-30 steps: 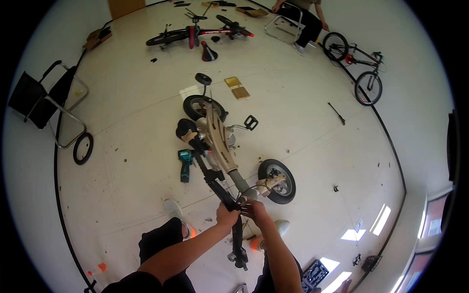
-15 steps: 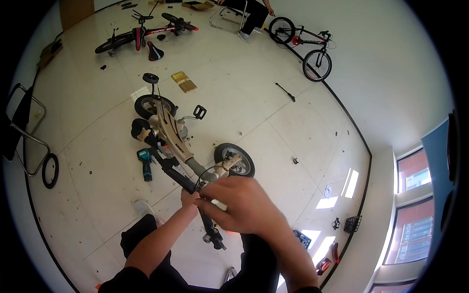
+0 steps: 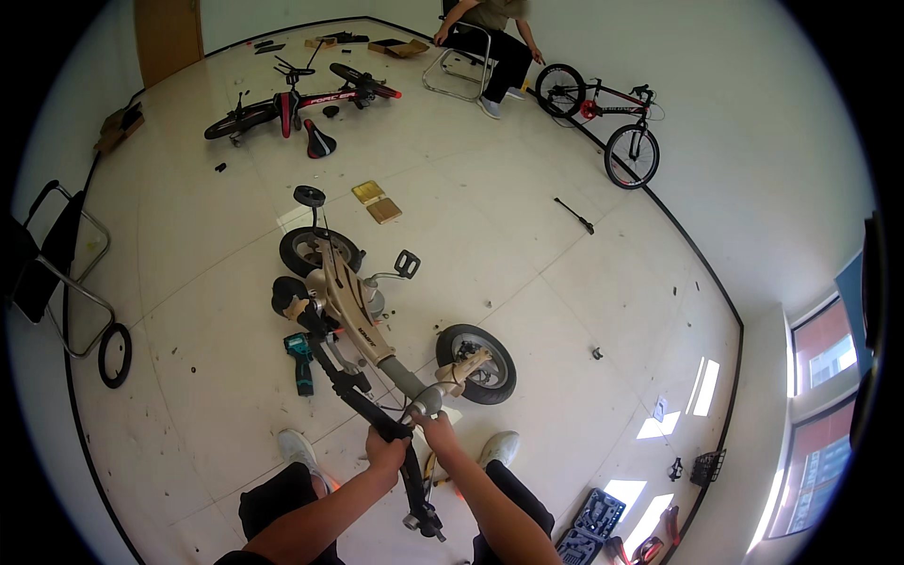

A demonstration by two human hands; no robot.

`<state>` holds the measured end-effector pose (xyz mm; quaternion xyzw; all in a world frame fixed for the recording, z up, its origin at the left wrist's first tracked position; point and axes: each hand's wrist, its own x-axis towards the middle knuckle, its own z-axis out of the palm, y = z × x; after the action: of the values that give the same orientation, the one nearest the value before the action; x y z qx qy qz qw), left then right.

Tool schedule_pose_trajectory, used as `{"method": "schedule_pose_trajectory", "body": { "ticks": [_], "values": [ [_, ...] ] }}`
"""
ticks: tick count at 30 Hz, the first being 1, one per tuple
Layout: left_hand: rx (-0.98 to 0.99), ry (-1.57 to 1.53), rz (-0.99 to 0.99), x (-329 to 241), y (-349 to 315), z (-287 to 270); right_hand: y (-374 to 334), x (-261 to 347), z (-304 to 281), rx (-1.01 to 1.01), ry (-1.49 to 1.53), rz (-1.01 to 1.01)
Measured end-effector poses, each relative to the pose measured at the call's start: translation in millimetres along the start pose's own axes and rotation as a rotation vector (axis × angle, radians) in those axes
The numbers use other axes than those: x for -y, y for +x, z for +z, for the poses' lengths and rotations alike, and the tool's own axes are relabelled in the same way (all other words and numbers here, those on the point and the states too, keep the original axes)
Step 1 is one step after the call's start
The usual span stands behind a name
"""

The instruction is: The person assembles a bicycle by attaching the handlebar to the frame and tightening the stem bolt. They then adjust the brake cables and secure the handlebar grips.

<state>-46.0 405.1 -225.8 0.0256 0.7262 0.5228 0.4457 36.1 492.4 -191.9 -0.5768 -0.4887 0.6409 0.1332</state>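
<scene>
beige bike frame (image 3: 356, 314) just beyond both hands (image 3: 385, 450) (image 3: 437, 435)

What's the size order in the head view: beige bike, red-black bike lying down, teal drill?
1. beige bike
2. red-black bike lying down
3. teal drill
Nearness enlarges the beige bike; true sizes unsure.

Wearer — L hand (image 3: 386, 450), R hand (image 3: 438, 433) bare | blk L sleeve (image 3: 243, 558) | blk legwear (image 3: 278, 507) | wht shoes (image 3: 499, 449) — both ft

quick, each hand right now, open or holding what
Left hand: closed around the black bar.
Right hand: at the silver head tube; grip cannot be told.
</scene>
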Motion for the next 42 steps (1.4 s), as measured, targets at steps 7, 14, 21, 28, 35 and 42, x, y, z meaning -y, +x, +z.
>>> {"method": "schedule_pose_trajectory", "body": {
  "ticks": [7, 14, 21, 28, 35, 42],
  "values": [
    [0.011, -0.081, -0.069, -5.3, -8.1, -1.0, 53.8, -46.2, 1.0, 0.033, 0.046, 0.104],
    [-0.041, -0.056, -0.139, -28.7, -14.0, -2.7, 33.8, -30.0, 7.2, 0.023, 0.663, 0.31],
    [-0.026, -0.027, -0.119, -5.3, 1.5, 5.5, 44.9, -55.2, 26.2, -0.093, 0.902, 0.303],
    [-0.047, 0.107, -0.094, 1.0, 6.6, 4.3, 42.4, -47.4, 11.2, 0.051, 0.781, 0.429],
    [-0.033, 0.244, -0.137, -24.9, -6.5, 2.7, 85.2, -62.6, -18.7, 0.173, 0.568, 0.506],
    [-0.101, 0.272, -0.17, 4.3, 10.4, 10.1, 88.8, -51.4, 2.9, 0.0, -0.194, 0.016]
  ]
}}
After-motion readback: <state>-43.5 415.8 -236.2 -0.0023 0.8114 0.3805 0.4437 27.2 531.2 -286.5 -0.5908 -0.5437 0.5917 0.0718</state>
